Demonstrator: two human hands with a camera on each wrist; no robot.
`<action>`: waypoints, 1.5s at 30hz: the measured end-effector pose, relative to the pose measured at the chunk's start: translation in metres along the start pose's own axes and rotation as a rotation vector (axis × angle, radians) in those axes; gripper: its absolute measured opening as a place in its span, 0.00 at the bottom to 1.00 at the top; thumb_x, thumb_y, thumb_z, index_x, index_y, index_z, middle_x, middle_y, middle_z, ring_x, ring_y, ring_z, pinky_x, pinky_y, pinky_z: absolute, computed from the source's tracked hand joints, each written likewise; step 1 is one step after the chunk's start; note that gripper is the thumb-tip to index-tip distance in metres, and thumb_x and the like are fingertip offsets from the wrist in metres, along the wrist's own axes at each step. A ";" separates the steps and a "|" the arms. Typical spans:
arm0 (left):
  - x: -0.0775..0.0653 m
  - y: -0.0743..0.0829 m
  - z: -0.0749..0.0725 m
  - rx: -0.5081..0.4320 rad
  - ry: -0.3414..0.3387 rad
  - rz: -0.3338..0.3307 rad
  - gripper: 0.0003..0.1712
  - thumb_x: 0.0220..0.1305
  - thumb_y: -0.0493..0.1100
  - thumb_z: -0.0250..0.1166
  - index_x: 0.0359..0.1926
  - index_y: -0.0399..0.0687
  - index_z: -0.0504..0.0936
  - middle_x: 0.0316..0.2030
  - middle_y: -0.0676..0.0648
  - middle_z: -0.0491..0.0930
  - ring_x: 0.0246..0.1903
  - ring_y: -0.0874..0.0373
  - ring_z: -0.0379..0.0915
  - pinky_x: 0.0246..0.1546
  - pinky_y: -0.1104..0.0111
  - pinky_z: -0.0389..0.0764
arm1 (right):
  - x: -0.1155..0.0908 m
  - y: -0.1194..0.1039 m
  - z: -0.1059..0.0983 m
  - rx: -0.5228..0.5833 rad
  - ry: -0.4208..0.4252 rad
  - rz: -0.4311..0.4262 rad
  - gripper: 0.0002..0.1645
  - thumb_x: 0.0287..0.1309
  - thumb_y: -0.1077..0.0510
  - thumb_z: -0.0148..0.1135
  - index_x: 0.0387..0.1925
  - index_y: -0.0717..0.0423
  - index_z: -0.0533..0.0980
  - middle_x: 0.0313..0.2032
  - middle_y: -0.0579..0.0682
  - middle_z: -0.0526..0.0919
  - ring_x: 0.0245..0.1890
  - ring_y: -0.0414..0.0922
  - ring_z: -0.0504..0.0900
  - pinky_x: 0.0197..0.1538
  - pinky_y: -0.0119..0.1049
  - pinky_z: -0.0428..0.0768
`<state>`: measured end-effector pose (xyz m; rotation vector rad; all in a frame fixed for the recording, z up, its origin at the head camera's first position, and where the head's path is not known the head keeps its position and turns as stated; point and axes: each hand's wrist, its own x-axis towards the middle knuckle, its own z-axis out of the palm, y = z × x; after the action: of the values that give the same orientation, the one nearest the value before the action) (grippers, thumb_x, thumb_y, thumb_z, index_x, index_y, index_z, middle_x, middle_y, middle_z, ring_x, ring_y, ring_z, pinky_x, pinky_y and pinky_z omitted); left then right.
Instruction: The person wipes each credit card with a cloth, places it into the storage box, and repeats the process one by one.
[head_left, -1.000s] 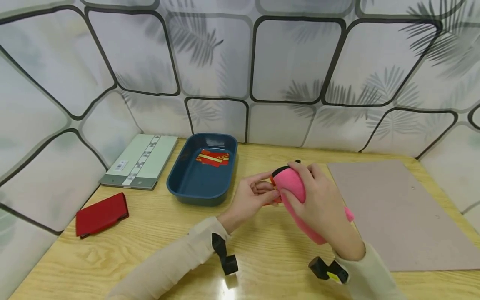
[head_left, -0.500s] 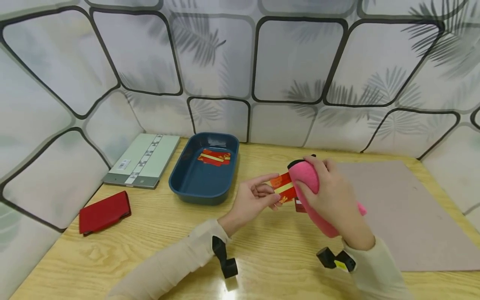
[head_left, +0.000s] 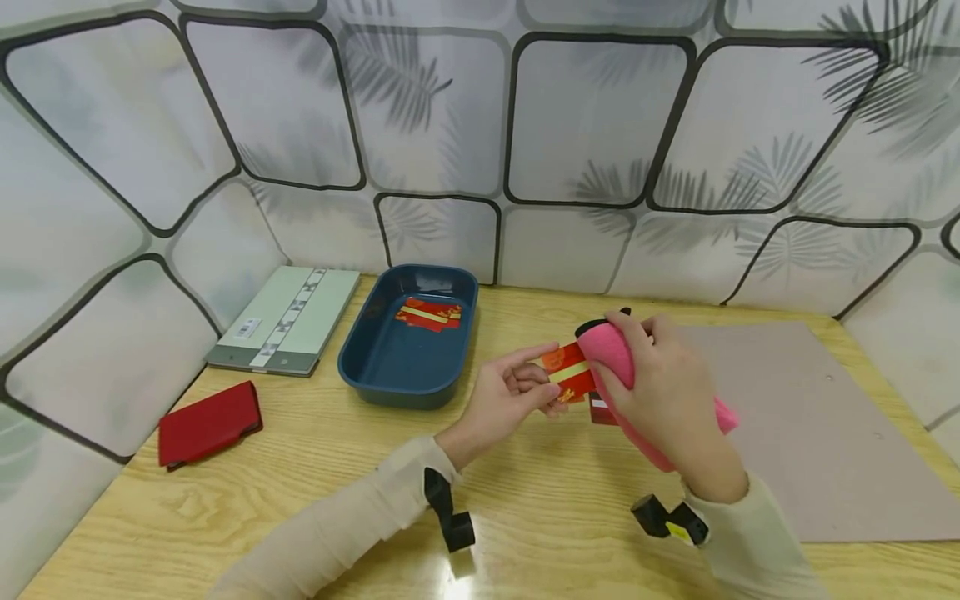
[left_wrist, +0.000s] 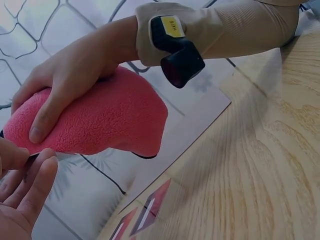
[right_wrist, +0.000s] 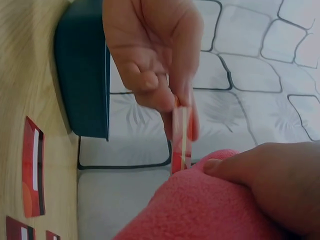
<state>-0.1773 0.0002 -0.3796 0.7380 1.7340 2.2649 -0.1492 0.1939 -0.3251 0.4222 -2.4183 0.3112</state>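
Note:
My left hand (head_left: 504, 398) pinches a red card (head_left: 567, 371) with a yellow band between thumb and fingers. In the right wrist view this card (right_wrist: 181, 142) shows nearly edge-on. My right hand (head_left: 660, 400) grips a folded pink fleecy cloth (head_left: 609, 348) with black edging, its thumb pressing on it. The cloth overlaps the right end of the card, so that end is hidden. In the left wrist view the cloth (left_wrist: 110, 112) bulges out under the right hand's fingers. Below the cloth, a dark red card (head_left: 602, 410) with a white strip lies on the table.
A blue tray (head_left: 352, 367) holding several red cards (head_left: 427, 315) stands left of the hands. Further left are a pale green folder (head_left: 281, 321) and a red wallet (head_left: 210, 423). A flat grey-beige board (head_left: 817, 442) covers the table's right side.
My right hand and the cloth have moved to the right, uncovering much of the red card held in the left hand. The card on the table has come into sight. Little differs in the last half second.

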 end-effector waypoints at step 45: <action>0.006 0.008 -0.008 -0.013 -0.082 0.014 0.29 0.61 0.20 0.55 0.64 0.26 0.64 0.29 0.53 0.78 0.27 0.64 0.82 0.33 0.69 0.86 | 0.004 0.022 -0.002 0.109 -0.095 -0.060 0.33 0.48 0.56 0.74 0.58 0.53 0.73 0.39 0.60 0.75 0.27 0.53 0.77 0.26 0.48 0.82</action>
<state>-0.1853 -0.0067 -0.3723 0.8305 1.6806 2.2196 -0.1592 0.2134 -0.3235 0.5685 -2.4828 0.4063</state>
